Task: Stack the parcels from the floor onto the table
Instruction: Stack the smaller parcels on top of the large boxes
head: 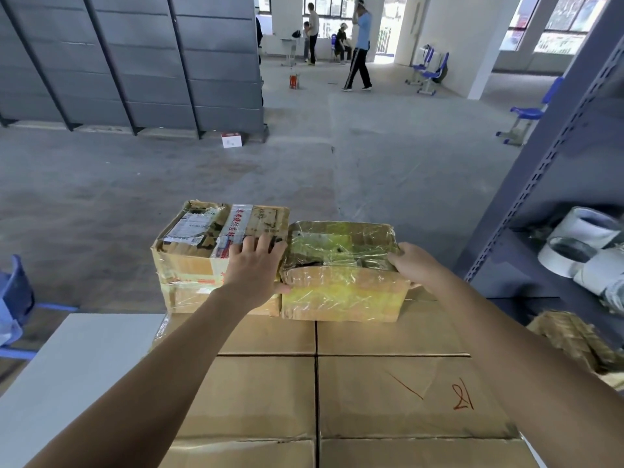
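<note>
Only one view, worn on the head. Looks forward and down over both arms. Very close to the big brown boxes (388, 393) at 6 o'clock. Left hand (255, 265) on the taped parcel (216, 238) and right hand (410, 265) on the wrapped parcel (341, 275), near the middle, at arm's reach. Far off at 12 o'clock, people (359, 45) across the floor (337, 157). Cuts off the grey shelf (574, 163) at 3 o'clock and the white table (67, 366) at 8 o'clock. Wide lens, bending lines near the edges.

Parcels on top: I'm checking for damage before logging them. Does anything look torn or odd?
Yes. The left parcel has a torn, ragged top with dark patches showing; the tape-wrapped parcel beside it is crumpled but looks intact.
</note>
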{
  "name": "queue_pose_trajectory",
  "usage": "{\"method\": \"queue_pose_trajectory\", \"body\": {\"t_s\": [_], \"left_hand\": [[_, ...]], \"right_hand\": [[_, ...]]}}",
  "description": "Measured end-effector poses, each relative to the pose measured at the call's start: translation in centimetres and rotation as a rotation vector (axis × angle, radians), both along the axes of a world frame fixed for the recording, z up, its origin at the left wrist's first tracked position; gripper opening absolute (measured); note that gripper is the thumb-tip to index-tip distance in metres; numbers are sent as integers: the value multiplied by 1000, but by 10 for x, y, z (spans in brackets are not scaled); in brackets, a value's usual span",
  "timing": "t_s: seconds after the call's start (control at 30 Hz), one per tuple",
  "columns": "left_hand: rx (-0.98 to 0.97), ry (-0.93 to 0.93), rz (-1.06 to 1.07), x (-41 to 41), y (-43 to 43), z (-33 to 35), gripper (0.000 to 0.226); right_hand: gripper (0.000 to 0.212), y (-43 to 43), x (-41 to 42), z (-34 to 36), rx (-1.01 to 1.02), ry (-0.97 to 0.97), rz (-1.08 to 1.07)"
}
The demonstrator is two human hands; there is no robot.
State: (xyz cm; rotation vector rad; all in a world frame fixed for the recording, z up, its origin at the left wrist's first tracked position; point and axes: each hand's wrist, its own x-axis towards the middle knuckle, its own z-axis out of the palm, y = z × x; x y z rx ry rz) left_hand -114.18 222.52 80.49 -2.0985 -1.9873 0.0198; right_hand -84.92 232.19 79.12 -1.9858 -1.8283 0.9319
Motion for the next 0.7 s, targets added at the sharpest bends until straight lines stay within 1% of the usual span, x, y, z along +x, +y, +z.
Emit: {"method": "queue_pose_trajectory", "body": {"t_s": [0.07, 0.13, 0.2, 0.27, 0.33, 0.37, 0.4, 0.47, 0.57, 0.7], "left_hand": [[5, -5, -8, -2, -1, 0, 85], [13, -12, -7, -3, -1, 0, 85], [19, -7, -6, -3, -2, -1, 85], [8, -10, -7, -2, -3, -3, 86], [3, -7, -11, -2, -3, -4, 86], [4, -6, -13, -2, -3, -3, 86], [6, -7, -18, -2, -3, -2, 86], [9, -9, -32, -4, -3, 0, 85], [5, -5, -62, -8, -2, 4, 84], [-5, -9, -94, -9, -3, 8, 83]], "right_hand": [[29, -4, -3, -3, -6, 68, -61], [34, -7, -6, -4, 37, 74, -103], [33, -7, -6, -5, 72, 69, -115], [29, -7, -5, -4, 67, 54, -77], [24, -8, -5, -3, 56, 17, -35], [25, -10, -6, -2, 58, -5, -24], [31, -12, -7, -1, 77, -37, -19], [40, -18, -10, -1, 167, -142, -40], [37, -29, -16, 1, 303, -255, -53], [38, -42, -24, 6, 343, -326, 27]]}}
